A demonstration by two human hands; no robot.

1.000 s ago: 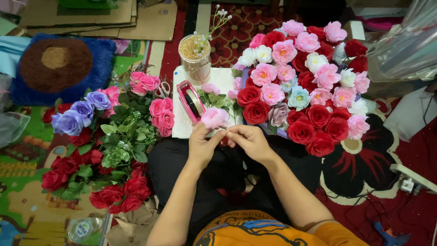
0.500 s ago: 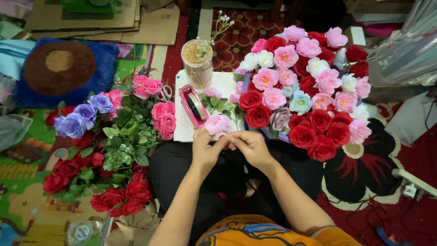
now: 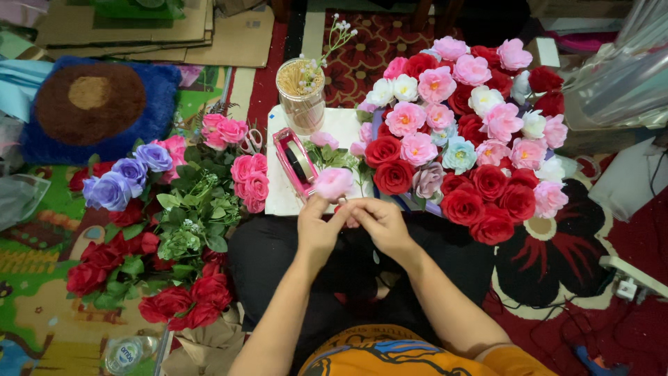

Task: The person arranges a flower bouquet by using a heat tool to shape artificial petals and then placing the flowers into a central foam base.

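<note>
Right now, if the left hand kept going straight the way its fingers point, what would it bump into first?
Probably the pale pink fabric rose just beyond the left hand; its fingertips are already at the rose's base. Past it lies the pink tape dispenser, though depth is unclear.

A pale pink artificial rose [image 3: 334, 182], fully open with soft ruffled petals, stands head-up just beyond the fingertips of both hands. Its stem runs down between the fingers and is mostly hidden. It sits over the white board's near edge, just beside the pink tape dispenser.
</note>
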